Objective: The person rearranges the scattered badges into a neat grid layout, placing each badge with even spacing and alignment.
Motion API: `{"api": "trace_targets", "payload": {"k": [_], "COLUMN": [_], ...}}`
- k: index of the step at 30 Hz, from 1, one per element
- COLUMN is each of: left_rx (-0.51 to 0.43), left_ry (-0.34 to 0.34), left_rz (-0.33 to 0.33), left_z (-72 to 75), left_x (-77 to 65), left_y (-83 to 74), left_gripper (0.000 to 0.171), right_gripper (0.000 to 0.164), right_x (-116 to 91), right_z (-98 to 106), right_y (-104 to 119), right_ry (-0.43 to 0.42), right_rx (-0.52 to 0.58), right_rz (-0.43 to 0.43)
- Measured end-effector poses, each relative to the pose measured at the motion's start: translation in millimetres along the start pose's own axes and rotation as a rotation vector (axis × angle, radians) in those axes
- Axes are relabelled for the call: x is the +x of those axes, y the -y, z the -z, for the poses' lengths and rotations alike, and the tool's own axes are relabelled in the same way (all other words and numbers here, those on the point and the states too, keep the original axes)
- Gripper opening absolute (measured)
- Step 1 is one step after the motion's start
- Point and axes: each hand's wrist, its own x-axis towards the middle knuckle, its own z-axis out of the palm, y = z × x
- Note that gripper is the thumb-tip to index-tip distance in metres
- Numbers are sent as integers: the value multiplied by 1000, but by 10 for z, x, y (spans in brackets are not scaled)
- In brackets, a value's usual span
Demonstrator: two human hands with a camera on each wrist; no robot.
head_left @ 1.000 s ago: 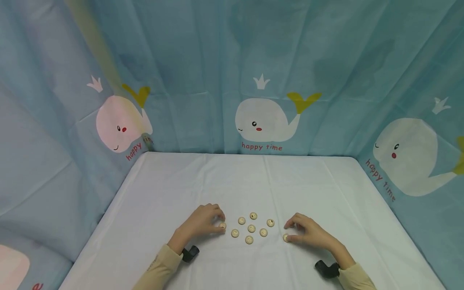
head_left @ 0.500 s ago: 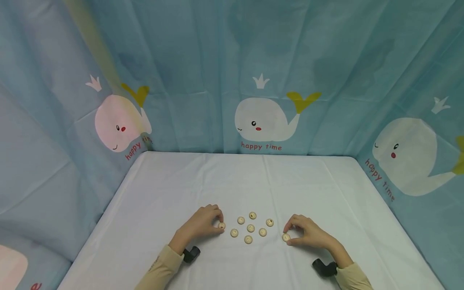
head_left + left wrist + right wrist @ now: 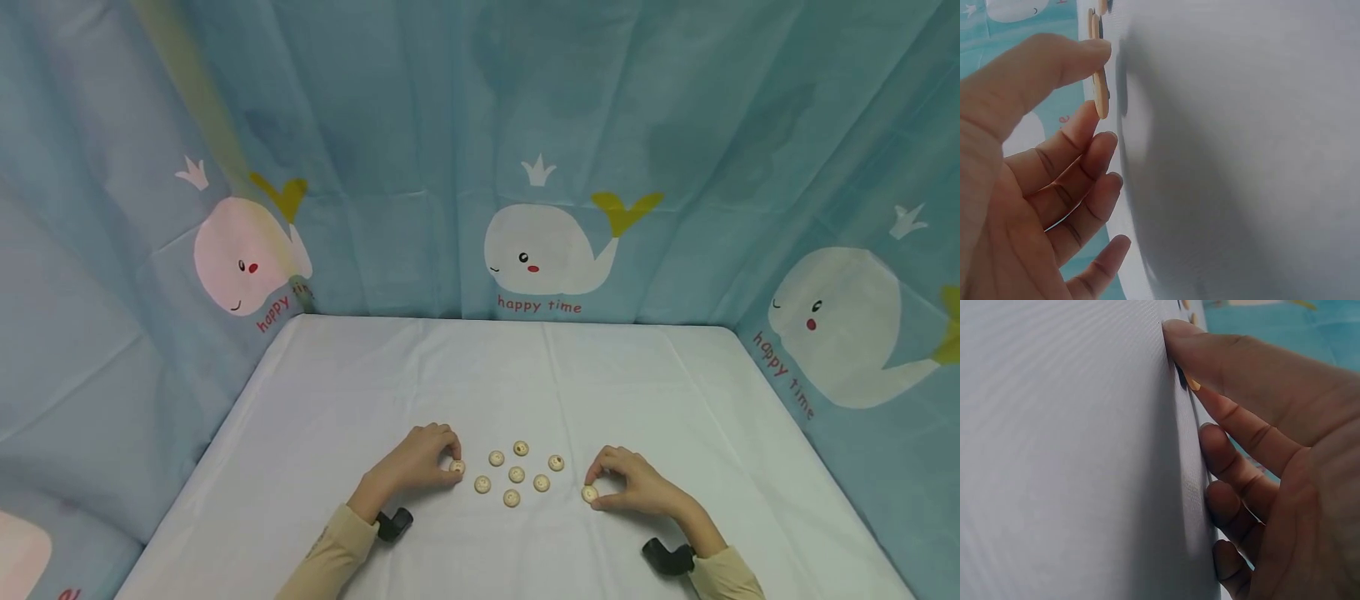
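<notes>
My left hand (image 3: 422,458) pinches a small, pale round wooden disc (image 3: 457,467) between thumb and index finger, left of the group. Seen edge-on in the left wrist view, this thin disc (image 3: 1102,97) is above the cloth, and the other fingers hang loosely bent. On the right side, my right hand (image 3: 636,485) has thumb and forefinger on opposite edges of a similar disc (image 3: 590,494), low at the white cloth. Most of that disc (image 3: 1193,382) is hidden behind the thumb in the right wrist view. Several matching discs (image 3: 517,474) with small dark marks lie between the hands.
A white cloth (image 3: 480,383) covers the table. Around its back and sides hang blue curtains (image 3: 390,167) printed with whales. Each wrist carries a black camera mount, one at the left wrist (image 3: 395,525) and one at the right wrist (image 3: 667,557).
The right index finger has come down to the disc, so thumb and finger now pinch it. The left thumb and index finger have drawn in around theirs. The discs between have stayed put.
</notes>
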Motion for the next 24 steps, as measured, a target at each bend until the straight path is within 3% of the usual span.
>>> {"api": "trace_targets", "payload": {"k": [11, 24], "left_rx": [-43, -86], "left_ry": [-41, -54], "left_rz": [29, 57], "left_z": [108, 87], "left_x": [134, 321], "left_y": [25, 197], "left_gripper": [18, 20], "right_gripper": [28, 27], "right_x": [-9, 5], "right_z": [-1, 1], "right_y": [27, 37], "right_ry": [-8, -22], "right_rx": [-2, -9], "right_rz": [5, 17]}}
